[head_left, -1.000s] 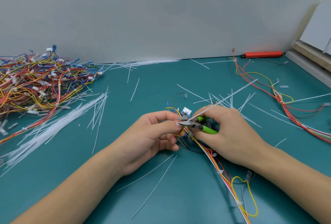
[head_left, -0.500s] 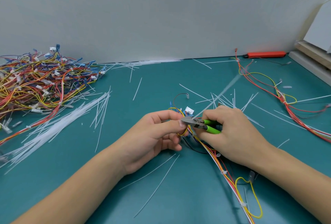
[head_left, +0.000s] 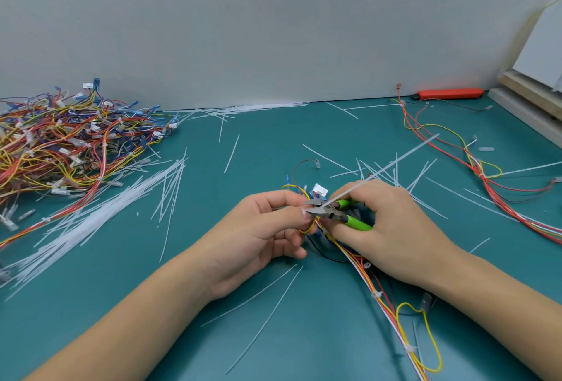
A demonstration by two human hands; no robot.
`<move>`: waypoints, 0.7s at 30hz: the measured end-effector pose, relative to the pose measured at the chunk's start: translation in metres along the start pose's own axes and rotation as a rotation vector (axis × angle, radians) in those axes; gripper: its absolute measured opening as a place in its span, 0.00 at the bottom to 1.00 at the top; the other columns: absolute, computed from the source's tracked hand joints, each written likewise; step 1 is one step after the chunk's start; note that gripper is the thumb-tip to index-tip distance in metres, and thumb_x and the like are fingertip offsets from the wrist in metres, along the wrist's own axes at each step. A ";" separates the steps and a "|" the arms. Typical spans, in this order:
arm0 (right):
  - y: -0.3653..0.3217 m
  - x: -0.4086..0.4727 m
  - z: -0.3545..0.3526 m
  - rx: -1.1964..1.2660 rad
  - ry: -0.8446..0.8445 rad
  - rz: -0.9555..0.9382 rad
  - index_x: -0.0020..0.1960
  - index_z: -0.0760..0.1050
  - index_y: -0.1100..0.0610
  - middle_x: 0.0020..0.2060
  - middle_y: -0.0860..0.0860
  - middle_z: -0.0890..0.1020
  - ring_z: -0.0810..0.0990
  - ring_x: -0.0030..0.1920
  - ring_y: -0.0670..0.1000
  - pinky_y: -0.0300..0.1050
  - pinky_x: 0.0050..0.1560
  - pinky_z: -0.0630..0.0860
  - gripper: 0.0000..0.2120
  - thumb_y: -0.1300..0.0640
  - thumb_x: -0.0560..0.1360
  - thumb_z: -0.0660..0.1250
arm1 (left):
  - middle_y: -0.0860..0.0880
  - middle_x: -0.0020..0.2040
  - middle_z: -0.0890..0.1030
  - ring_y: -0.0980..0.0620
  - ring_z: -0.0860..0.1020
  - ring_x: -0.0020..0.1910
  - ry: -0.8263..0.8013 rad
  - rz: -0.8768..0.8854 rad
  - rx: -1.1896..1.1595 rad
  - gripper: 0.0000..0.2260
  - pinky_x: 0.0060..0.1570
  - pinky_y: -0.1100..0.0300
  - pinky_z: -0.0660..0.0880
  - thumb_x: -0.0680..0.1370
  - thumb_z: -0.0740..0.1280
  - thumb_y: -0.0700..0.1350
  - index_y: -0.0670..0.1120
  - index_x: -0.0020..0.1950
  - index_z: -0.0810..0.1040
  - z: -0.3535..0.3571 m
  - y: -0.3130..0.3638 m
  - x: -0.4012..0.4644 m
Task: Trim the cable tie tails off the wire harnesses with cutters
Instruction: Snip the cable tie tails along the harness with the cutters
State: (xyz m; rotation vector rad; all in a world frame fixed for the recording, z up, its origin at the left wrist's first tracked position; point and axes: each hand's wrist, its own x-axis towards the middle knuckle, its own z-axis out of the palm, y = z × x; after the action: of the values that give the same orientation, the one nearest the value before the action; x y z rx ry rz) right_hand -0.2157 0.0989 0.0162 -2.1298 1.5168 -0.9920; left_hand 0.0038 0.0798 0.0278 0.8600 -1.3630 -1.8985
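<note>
My left hand (head_left: 261,228) pinches a harness of red, yellow and white wires (head_left: 383,304) between thumb and fingers at table centre. My right hand (head_left: 392,228) grips green-handled cutters (head_left: 354,219). Their steel jaws point left, slightly apart, at my left fingertips. A long white cable tie tail (head_left: 395,163) rises from the jaws up and to the right. The harness trails toward the lower right, with small white ties along it and a yellow loop (head_left: 431,344). A white connector (head_left: 320,189) shows just behind the jaws.
A big heap of coloured harnesses (head_left: 60,143) lies at the far left, with a sheaf of white cut tails (head_left: 100,213) beside it. Loose tails litter the teal mat (head_left: 213,304). Another harness (head_left: 486,179) lies at the right, an orange tool (head_left: 450,93) by the wall.
The cutter jaws closed at the tail's base half a second ago and now stand slightly apart again. The tail blurred then and is now still. Both hands barely shifted.
</note>
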 end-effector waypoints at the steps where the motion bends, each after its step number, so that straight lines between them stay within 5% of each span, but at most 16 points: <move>1: 0.000 0.000 0.000 -0.003 0.001 -0.003 0.49 0.83 0.43 0.44 0.37 0.83 0.80 0.51 0.44 0.47 0.53 0.77 0.08 0.45 0.71 0.73 | 0.46 0.41 0.81 0.53 0.74 0.34 0.002 0.000 -0.001 0.02 0.40 0.58 0.79 0.76 0.71 0.41 0.47 0.45 0.83 0.000 0.000 0.000; 9: 0.002 0.001 0.000 -0.062 0.020 0.010 0.40 0.80 0.50 0.35 0.46 0.80 0.76 0.45 0.47 0.50 0.47 0.74 0.19 0.34 0.69 0.67 | 0.45 0.41 0.81 0.53 0.74 0.34 -0.004 -0.002 -0.012 0.02 0.40 0.58 0.79 0.76 0.71 0.41 0.47 0.44 0.83 0.000 0.001 0.000; 12: 0.002 0.000 0.003 -0.093 0.032 0.031 0.35 0.76 0.53 0.30 0.49 0.75 0.74 0.43 0.48 0.52 0.44 0.73 0.19 0.39 0.71 0.72 | 0.46 0.41 0.81 0.53 0.74 0.34 -0.010 0.000 -0.009 0.02 0.40 0.58 0.79 0.76 0.71 0.42 0.48 0.44 0.83 0.000 0.001 0.000; 21: 0.000 0.001 0.000 0.025 -0.004 -0.019 0.47 0.83 0.42 0.44 0.38 0.84 0.81 0.52 0.45 0.45 0.53 0.76 0.05 0.47 0.71 0.74 | 0.45 0.41 0.81 0.52 0.74 0.34 -0.007 -0.005 -0.020 0.02 0.40 0.58 0.79 0.76 0.71 0.41 0.47 0.45 0.83 -0.002 0.000 0.000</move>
State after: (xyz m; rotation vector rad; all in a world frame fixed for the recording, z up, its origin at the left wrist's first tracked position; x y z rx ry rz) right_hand -0.2154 0.0976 0.0163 -2.1315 1.4772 -1.0076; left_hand 0.0054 0.0791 0.0272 0.8488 -1.3455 -1.9177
